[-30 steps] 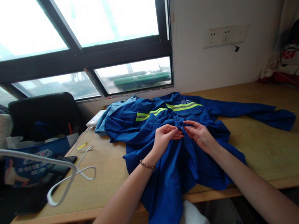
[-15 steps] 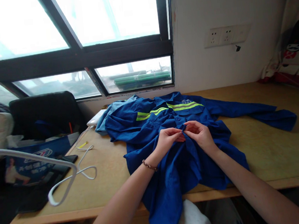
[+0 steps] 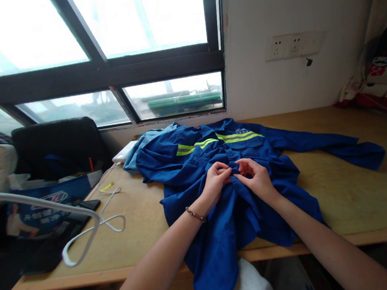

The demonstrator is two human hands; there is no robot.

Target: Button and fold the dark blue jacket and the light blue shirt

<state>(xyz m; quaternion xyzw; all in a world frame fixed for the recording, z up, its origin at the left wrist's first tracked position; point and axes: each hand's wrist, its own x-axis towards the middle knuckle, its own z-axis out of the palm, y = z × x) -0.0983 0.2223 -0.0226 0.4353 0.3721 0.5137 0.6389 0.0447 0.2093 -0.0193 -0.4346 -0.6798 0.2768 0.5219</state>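
A blue work jacket (image 3: 196, 172) with yellow-green reflective stripes lies front up across the table, its lower part hanging over the front edge. At the middle of the button front, my left hand (image 3: 217, 181) pinches the cloth between thumb and fingers. Close beside it, my right hand (image 3: 257, 180) has hold of the same front, thumb and forefinger slightly parted with fabric between them. A button (image 3: 230, 153) shows just above the hands. Whatever small part lies between the fingertips is too hidden to make out.
A light blue garment (image 3: 132, 161) lies under the jacket's left side, by a white box (image 3: 124, 153). White cable (image 3: 114, 222) loops over the wooden table (image 3: 354, 203) at left. A blue printed bag (image 3: 49, 198) and black chair back (image 3: 59, 143) stand beyond. Wall sockets (image 3: 293, 46) are at right.
Both hands have shifted slightly left on the jacket front. The right thumb and forefinger have spread a little from their tighter pinch. The jacket otherwise lies as before.
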